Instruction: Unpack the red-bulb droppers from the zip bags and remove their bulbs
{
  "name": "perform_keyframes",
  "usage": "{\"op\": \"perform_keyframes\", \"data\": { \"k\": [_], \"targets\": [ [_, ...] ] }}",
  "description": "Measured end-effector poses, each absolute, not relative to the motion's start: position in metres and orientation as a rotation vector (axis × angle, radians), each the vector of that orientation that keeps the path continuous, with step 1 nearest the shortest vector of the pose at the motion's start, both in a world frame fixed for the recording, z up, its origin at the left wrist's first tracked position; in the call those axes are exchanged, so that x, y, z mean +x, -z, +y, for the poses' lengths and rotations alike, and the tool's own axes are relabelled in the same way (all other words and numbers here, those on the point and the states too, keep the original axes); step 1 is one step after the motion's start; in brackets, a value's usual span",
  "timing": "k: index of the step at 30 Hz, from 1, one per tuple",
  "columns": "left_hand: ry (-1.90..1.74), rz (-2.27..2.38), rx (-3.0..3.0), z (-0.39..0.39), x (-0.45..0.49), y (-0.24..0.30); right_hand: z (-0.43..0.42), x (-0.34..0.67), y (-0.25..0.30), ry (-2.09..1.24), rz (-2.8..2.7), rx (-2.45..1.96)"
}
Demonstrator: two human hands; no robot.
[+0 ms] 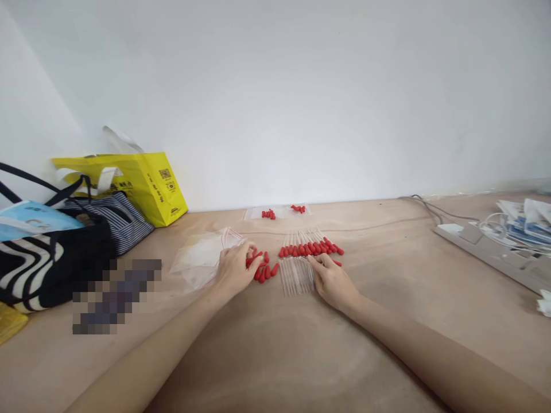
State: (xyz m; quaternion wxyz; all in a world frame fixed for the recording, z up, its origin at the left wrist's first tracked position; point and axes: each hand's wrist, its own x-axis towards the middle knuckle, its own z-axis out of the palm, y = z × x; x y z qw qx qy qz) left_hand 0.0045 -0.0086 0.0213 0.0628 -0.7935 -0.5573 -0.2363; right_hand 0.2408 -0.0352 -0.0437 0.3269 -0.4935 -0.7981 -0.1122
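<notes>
A brown bench (275,355) with a smooth, faintly mottled top runs back to a plain pale wall (301,103), which a corner breaks at the far left. At the left end, a yellow bag (159,192) with white handles stands near the wall; before it sit a striped pouch (131,221) and a black bag (88,249) with white stripes, a light-blue packet (41,218) showing at its top. A pixelated patch hides something on the bench just beside them. At the right end lies a pale power strip (482,252), with white packets (527,218) beyond it and a grey cable (430,207) trailing near the wall. Mid-bench, the two hands are apart. The left hand (236,268) curls over loose red bulbs (267,272), beside flat clear bags (198,252); whether it grips one cannot be told. The right hand (336,284) has thumb and forefinger at the right edge of a row of clear tubes (297,278); its grip is unclear. Just behind that row lie red-bulbed droppers (305,249), side by side, and farther back, near the wall, more red bulbs (269,214) on clear plastic.
</notes>
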Motion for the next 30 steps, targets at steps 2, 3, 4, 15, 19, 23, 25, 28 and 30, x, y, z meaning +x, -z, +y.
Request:
{"op": "perform_keyframes", "data": {
  "k": [2, 3, 4, 15, 19, 23, 25, 28, 30],
  "targets": [
    [0.562, -1.859, -2.357, 0.005, 0.011, -0.027, -0.033, 0.24, 0.045, 0.259, -2.094, -1.299],
    [0.511, -1.896, -2.343, 0.01, 0.014, -0.029, -0.032, 0.24, 0.046, 0.249, -2.089, -1.295],
    [0.47, -1.915, -2.33, 0.015, 0.016, -0.03, -0.031, 0.239, 0.047, 0.244, -2.08, -1.291],
    [0.478, -1.82, -2.324, 0.018, 0.047, -0.024, -0.034, 0.233, 0.045, 0.079, -2.058, -1.186],
    [0.484, -1.843, -2.387, 0.023, 0.075, -0.021, -0.036, 0.239, 0.037, 0.038, -2.032, -1.195],
    [0.446, -1.914, -2.413, 0.033, 0.105, -0.019, -0.032, 0.254, 0.029, 0.17, -1.944, -1.353],
    [0.414, -1.966, -2.402, 0.038, 0.116, -0.018, -0.031, 0.26, 0.026, 0.25, -1.894, -1.472],
    [0.371, -2.053, -2.39, 0.048, 0.126, -0.015, -0.033, 0.263, 0.021, 0.292, -1.877, -1.564],
    [0.359, -2.09, -2.417, 0.054, 0.129, -0.014, -0.037, 0.261, 0.019, 0.282, -1.91, -1.559]
  ]
}}
